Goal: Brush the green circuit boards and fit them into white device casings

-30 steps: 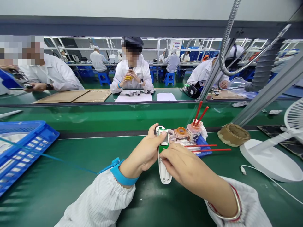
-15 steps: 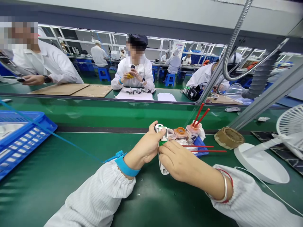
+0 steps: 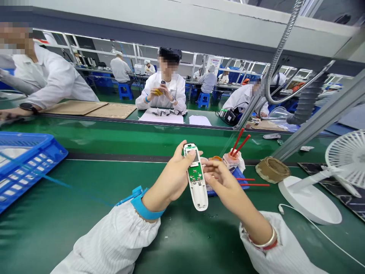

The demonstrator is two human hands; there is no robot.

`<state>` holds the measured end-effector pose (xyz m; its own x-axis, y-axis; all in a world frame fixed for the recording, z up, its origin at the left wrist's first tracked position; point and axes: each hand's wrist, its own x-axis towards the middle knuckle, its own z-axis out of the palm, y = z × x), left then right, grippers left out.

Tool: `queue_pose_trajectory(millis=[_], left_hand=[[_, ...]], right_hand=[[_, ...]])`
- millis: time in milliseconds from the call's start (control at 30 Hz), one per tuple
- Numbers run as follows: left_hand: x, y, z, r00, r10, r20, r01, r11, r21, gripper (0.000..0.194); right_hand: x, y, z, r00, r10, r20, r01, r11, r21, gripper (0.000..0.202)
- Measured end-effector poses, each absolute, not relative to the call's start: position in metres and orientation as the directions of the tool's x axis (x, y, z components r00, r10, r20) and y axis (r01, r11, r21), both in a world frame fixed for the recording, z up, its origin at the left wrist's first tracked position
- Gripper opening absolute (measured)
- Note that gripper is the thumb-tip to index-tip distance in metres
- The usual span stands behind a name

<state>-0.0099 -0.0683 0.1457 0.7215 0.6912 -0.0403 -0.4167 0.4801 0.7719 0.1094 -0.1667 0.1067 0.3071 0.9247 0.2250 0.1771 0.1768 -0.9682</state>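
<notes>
My left hand (image 3: 174, 176) grips a long white plastic handheld device housing (image 3: 199, 196), its thumb lying over the small display near the top. The inner side faces up, showing a green circuit board (image 3: 195, 173) in the middle of the housing. My right hand (image 3: 221, 176) is at the right of the housing, fingers bent and apart from the thumb; I see nothing held in it. Whether its fingertips touch the housing's edge is unclear. Behind the right hand, small jars with orange-pink contents (image 3: 230, 161) stand by a blue tray (image 3: 242, 182), partly hidden.
A blue basket (image 3: 31, 167) stands at the left. Red sticks (image 3: 242, 144) rise from one jar. To the right are a brown round roll (image 3: 273, 169), a white fan (image 3: 310, 199) and its cable. A co-worker (image 3: 164, 87) sits across the green divider.
My right hand has moved off the circuit board to the right side of the housing. The housing now faces me more fully. At far left, a co-worker's arm has reached further left.
</notes>
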Motion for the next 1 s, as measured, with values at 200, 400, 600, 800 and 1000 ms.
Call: queue_pose_trajectory(millis=[200, 400, 600, 800, 1000], left_hand=[[-0.012, -0.075, 0.138, 0.691, 0.714, 0.11, -0.402, 0.253, 0.88, 0.057], [-0.012, -0.076, 0.132, 0.707, 0.691, 0.15, -0.287, 0.087, 0.954, 0.055], [-0.01, -0.076, 0.134, 0.734, 0.664, 0.144, -0.248, 0.065, 0.967, 0.06], [-0.012, -0.079, 0.137, 0.716, 0.668, 0.203, -0.339, 0.079, 0.938, 0.057], [-0.018, -0.084, 0.139, 0.728, 0.651, 0.214, -0.387, 0.133, 0.913, 0.059]], right_hand=[[0.096, -0.163, 0.102, 0.084, 0.995, 0.049, -0.229, 0.068, -0.971, 0.036], [0.087, -0.155, 0.103, 0.108, 0.992, 0.06, -0.216, 0.083, -0.973, 0.047], [0.081, -0.152, 0.103, 0.201, 0.977, 0.07, -0.181, 0.108, -0.978, 0.049], [0.077, -0.15, 0.102, 0.278, 0.948, 0.159, -0.092, 0.19, -0.977, 0.049], [0.075, -0.154, 0.1, 0.264, 0.936, 0.234, -0.046, 0.255, -0.966, 0.042]])
